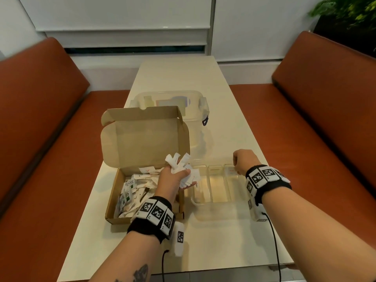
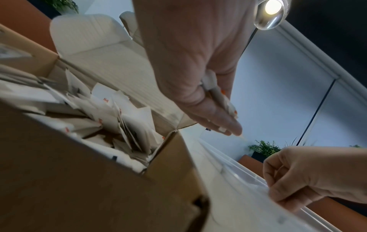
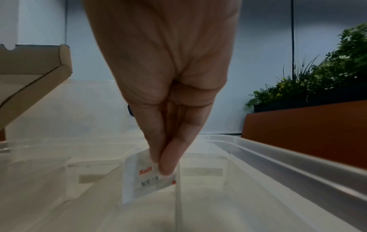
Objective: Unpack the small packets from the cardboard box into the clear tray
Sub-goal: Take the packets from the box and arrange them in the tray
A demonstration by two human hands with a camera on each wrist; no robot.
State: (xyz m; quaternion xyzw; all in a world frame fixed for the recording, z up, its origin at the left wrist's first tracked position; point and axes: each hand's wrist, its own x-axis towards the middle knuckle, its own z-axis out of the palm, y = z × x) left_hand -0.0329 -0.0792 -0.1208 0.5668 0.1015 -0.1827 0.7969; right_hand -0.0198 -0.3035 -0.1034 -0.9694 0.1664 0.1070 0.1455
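Orange benches flank the pale table [image 1: 213,82]. Beside the cardboard box [image 1: 114,200], the clear tray [image 1: 223,217] receives one salt packet [image 3: 147,177], pinched in the right hand's [image 1: 243,161] fingers [image 3: 168,157] inside a far compartment. The left hand [image 1: 173,180] clenches a bunch of packets [image 1: 181,161] above the box's tray-side edge. Judging by this, placing is underway; next, release it and feed another from the bunch.

One cardboard box [image 1: 142,139], two hands [image 1: 173,178], one clear tray [image 1: 220,209].

"Stevia" marks boxed packets [image 1: 129,183]; "Salt" marks the pinched packet [image 3: 143,175].
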